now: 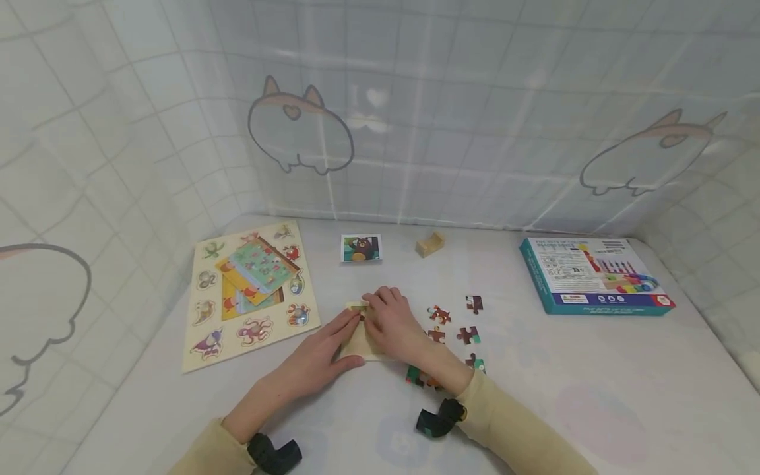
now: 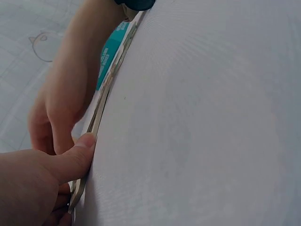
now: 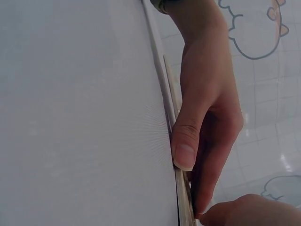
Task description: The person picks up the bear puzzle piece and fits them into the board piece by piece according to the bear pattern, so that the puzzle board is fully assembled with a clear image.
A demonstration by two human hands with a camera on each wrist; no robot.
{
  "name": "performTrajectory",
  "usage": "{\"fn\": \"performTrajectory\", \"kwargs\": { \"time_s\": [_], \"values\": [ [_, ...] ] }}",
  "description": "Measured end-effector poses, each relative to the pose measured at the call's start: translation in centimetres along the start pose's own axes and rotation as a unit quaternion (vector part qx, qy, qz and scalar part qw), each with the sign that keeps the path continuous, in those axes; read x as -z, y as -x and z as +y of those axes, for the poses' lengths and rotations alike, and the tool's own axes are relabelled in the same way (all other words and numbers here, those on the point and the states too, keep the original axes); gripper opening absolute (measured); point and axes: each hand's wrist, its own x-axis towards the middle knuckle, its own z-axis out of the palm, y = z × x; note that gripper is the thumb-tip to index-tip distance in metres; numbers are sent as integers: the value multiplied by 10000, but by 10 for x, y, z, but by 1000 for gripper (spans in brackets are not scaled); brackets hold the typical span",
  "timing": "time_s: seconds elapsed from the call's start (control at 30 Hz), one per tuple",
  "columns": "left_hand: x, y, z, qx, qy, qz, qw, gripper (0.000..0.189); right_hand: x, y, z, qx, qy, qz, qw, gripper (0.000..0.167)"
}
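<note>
A small pale wooden puzzle tray [image 1: 358, 346] lies flat on the table between both hands. My left hand [image 1: 315, 359] holds it at its left side, the thumb [image 3: 184, 153] against the near edge and the fingers over the side. Over the tray's upper part, my right hand [image 1: 394, 326] has curled fingers that pinch a small dark puzzle piece [image 1: 362, 316], mostly hidden by them. Several loose jigsaw pieces [image 1: 468, 335] lie right of the tray, some partly behind the right forearm. Past the tray lies a bear picture card [image 1: 361, 249].
At the left is a large wooden sea-animal board [image 1: 198, 340] with picture cards [image 1: 261, 264] on top. A small wooden block [image 1: 430, 245] sits at the back, and a teal-edged game box [image 1: 594, 274] lies at the right. White curtains [image 1: 415, 132] surround the table.
</note>
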Motion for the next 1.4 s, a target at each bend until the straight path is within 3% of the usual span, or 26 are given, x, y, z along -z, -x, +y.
{"fn": "performTrajectory", "kwargs": {
  "time_s": [0.33,0.6,0.9,1.13,1.4],
  "values": [
    [1,-2,1,38,-39,-9,10000,80,22,18,8,117,-441,213,9987,34],
    [0,-2,1,24,22,27,10000,79,44,38,48,308,-850,659,9937,29],
    [0,-1,2,56,60,25,10000,79,62,67,88,-134,-643,882,9939,28],
    [-1,0,1,38,27,20,10000,78,62,77,105,-231,-673,1087,9915,25],
    [-2,-1,0,45,46,22,10000,79,56,79,114,144,-431,1343,9899,20]
  ]
}}
